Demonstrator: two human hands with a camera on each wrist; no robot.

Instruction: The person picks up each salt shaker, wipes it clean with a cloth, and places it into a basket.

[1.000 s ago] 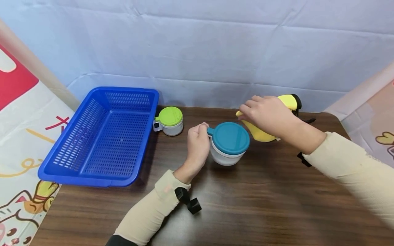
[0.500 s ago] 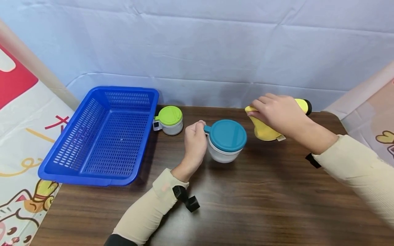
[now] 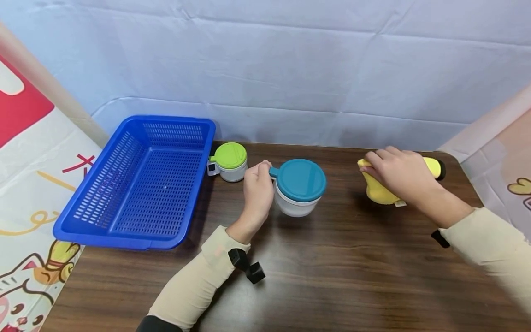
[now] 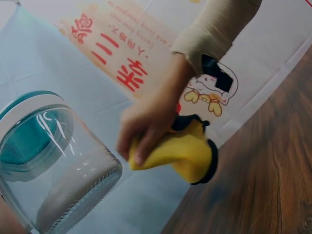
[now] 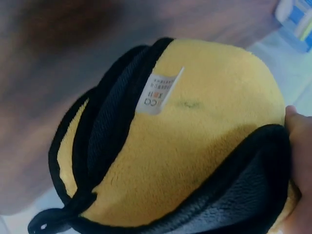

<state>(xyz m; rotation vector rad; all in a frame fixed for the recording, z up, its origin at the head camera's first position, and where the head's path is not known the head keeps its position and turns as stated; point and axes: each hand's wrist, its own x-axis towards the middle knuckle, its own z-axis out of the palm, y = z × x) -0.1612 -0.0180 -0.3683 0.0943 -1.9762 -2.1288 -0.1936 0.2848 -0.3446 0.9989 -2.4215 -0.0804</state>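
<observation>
In the head view my left hand (image 3: 258, 191) grips the handle of a lidded seasoning jar (image 3: 296, 207) with a round teal lid (image 3: 301, 180). The left wrist view shows the jar's clear wall (image 4: 73, 161) and pale contents inside it. To the right, my right hand (image 3: 400, 173) pinches one end of a yellow plush item (image 3: 379, 192) with black trim. Up close in the right wrist view, this plush piece (image 5: 209, 112) has dark mesh panels, a white label (image 5: 157, 92) and a black loop; its exact kind is unclear.
A blue perforated basket (image 3: 192, 198) stands on the left of the brown wooden table (image 3: 332, 276). Beside its right rim sits a smaller jar with a green lid (image 3: 230, 155). A pale cloth backdrop (image 3: 290, 69) hangs behind the table.
My right hand has moved right and slightly nearer with the yellow plush item. My left hand and the teal-lidded seasoning jar have shifted a little left. The basket and green-lidded jar stay put.
</observation>
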